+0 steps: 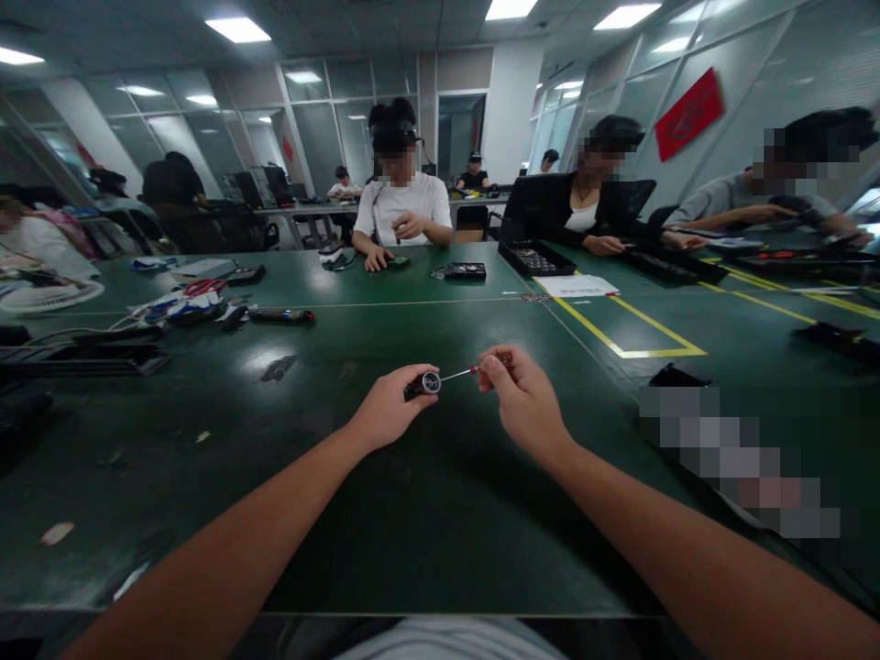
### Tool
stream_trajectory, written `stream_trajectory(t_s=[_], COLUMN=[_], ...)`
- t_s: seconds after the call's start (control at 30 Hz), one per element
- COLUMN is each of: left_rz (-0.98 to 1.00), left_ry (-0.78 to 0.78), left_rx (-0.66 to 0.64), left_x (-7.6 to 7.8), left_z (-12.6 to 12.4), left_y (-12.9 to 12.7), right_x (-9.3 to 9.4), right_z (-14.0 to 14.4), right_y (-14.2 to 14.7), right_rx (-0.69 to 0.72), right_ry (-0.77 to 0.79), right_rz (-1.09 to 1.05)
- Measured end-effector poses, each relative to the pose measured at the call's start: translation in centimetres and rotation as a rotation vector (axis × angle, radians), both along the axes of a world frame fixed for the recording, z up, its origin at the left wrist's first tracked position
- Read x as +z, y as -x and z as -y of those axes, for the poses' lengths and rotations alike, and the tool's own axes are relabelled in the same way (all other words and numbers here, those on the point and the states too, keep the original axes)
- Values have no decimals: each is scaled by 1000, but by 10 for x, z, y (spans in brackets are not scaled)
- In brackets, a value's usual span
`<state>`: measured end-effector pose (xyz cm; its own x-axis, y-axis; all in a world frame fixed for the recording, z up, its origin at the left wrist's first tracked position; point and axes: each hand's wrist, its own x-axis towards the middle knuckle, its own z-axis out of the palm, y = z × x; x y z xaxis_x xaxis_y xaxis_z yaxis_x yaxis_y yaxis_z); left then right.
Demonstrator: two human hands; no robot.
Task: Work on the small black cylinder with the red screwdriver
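Above the middle of the green table, my left hand point(394, 403) is wrapped round a small black cylinder-shaped part point(415, 386). A round, silvery-rimmed end of this part faces right. My right hand point(517, 392) grips a screwdriver point(474, 369) by its reddish handle, with the fingers closed round it. The thin metal shaft points left, and its tip is at the round end of the black part. Whether the tip sits inside the part or only touches it, I cannot tell.
On the green table point(385, 522) lie a dark pen-like tool point(281, 314), red-handled scissors point(204, 287) and cables at left. Yellow tape point(660, 353) marks the right side, near a white paper point(576, 286) and a black tray point(534, 258). Co-workers sit opposite, one in a white shirt point(405, 206).
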<state>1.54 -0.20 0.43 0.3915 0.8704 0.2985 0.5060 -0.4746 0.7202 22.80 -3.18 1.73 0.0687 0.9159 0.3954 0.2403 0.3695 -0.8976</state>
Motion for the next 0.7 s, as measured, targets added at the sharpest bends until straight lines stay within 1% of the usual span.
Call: stream_trajectory(t_s=[0.17,0.4,0.6,0.7], left_rz=[-3,-11,3,2], left_ry=[5,6,-13,-24], left_rx=[6,13,23,23], left_x=[-1,0,-1,-4], left_z=[0,1,0,-1], left_y=[1,0,-1,0], right_x=[1,2,2,2], right_z=[1,2,3,3], right_y=[-1,1,1,0], right_rx=[-50,19,-25,41], right_ry=[-1,-27,-30,-21], right_rz=[28,50,114,97])
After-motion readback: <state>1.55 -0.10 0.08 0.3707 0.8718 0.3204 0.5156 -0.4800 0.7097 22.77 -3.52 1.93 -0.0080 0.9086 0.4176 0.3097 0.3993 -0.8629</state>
